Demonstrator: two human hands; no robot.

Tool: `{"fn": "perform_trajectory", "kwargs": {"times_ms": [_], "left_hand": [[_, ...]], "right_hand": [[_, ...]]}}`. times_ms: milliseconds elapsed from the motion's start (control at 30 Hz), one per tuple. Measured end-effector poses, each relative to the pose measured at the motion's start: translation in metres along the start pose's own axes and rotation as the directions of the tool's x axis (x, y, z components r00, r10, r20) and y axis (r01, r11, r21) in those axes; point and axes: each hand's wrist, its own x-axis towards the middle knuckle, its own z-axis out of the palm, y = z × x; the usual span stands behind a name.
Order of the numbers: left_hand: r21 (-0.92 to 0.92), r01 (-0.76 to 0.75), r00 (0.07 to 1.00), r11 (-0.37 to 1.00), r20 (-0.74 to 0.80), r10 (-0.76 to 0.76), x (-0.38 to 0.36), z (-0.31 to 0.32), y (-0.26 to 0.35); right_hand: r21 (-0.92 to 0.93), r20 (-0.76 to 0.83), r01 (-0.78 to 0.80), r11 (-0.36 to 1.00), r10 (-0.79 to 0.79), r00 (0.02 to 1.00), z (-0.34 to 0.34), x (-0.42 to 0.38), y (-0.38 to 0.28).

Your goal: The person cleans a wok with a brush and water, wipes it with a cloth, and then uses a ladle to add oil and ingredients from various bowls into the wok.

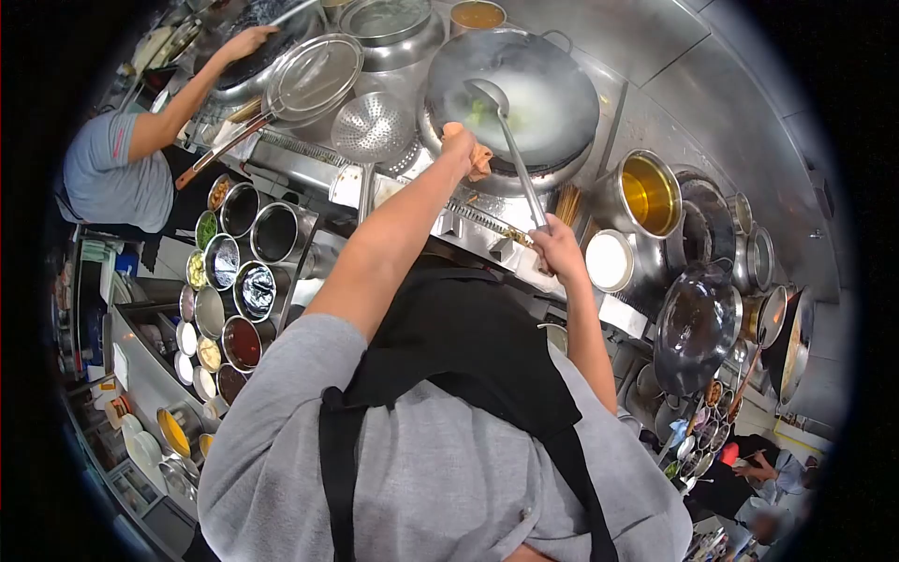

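A large dark wok (562, 89) sits on the burner, with steam over pale liquid and some green food (482, 114) inside. My left hand (459, 145) is closed on an orange cloth (480, 161) at the wok's near rim. Lower right, my right hand (560, 248) grips the handle of a metal ladle (517, 155); the ladle's bowl is in the wok beside the green food. A perforated skimmer (372, 126) lies left of the wok, near my left forearm.
Right of the wok stand a pot of yellow oil (648, 194) and a white-filled container (610, 260). Ingredient tins (243, 343) line the left side. A co-worker (122, 169) reaches over another wok at upper left. A hanging wok (698, 328) is at right.
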Motion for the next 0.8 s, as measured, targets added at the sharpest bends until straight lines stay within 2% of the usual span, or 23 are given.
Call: {"fn": "perform_trajectory", "kwargs": {"times_ms": [33,67,100,167,200,233,300,367,433,467,533,567,633,700,767,800], "left_hand": [[0.004,-0.003,1.000,1.000,0.003,0.003,0.001,-0.004,-0.003],[-0.006,-0.018,0.997,1.000,0.070,0.019,-0.005,-0.009,-0.004],[-0.019,-0.035,0.990,0.999,0.139,0.037,-0.014,-0.011,-0.004],[0.003,-0.036,0.992,0.999,0.119,0.035,-0.025,-0.009,0.000],[0.038,-0.040,0.993,0.998,0.109,0.036,-0.028,-0.009,0.001],[0.072,-0.043,0.995,0.996,0.098,0.036,-0.031,-0.010,0.000],[0.052,-0.048,0.994,0.997,0.104,0.043,-0.031,-0.011,-0.001],[0.036,-0.035,0.994,0.999,0.106,0.031,-0.036,-0.014,-0.005],[0.016,0.012,0.989,1.000,0.147,-0.014,-0.051,-0.010,0.007],[0.020,0.014,0.989,1.000,0.148,-0.017,-0.046,-0.009,0.005],[-0.047,0.111,0.989,0.993,0.105,-0.106,-0.036,-0.002,0.004],[-0.050,0.117,0.988,0.992,0.102,-0.111,-0.036,-0.001,0.005],[-0.023,0.174,0.980,0.985,0.102,-0.170,-0.043,-0.001,0.006],[-0.037,0.149,0.983,0.988,0.109,-0.144,-0.051,-0.004,0.004],[-0.102,0.009,0.993,0.995,0.119,0.004,-0.060,-0.005,0.002],[-0.106,0.015,0.993,0.994,0.122,-0.002,-0.065,-0.008,-0.001]], "right_hand": [[0.104,-0.026,0.051,0.993,-0.049,0.998,0.001,0.015,0.015],[0.205,-0.058,0.108,0.973,-0.098,0.993,-0.001,0.025,0.024],[0.208,-0.063,0.118,0.971,-0.107,0.992,-0.005,0.027,0.023],[0.389,-0.122,0.077,0.918,-0.031,0.992,-0.010,0.025,0.020],[0.464,-0.153,0.107,0.880,-0.039,0.987,-0.008,0.022,0.018],[0.463,-0.151,0.107,0.880,-0.040,0.988,-0.003,0.022,0.021],[0.532,-0.260,0.194,0.825,-0.058,0.964,0.012,0.031,0.024],[0.682,-0.182,0.075,0.728,0.070,0.981,0.030,0.030,0.020],[0.811,-0.038,0.003,0.585,0.047,0.998,0.038,0.017,0.011],[0.813,-0.041,0.004,0.583,0.049,0.998,0.039,0.012,0.013],[0.452,-0.095,0.032,0.891,0.013,0.995,0.041,0.006,0.014],[0.450,-0.093,0.025,0.893,0.019,0.995,0.039,0.000,0.015],[0.241,-0.052,0.054,0.969,-0.042,0.998,0.030,-0.017,0.012],[0.240,-0.017,0.029,0.970,-0.026,1.000,0.022,-0.026,-0.003],[0.189,0.041,-0.003,0.982,-0.005,0.999,0.019,-0.027,-0.011],[0.125,-0.022,0.058,0.990,-0.056,0.998,0.022,-0.022,-0.010]]}}
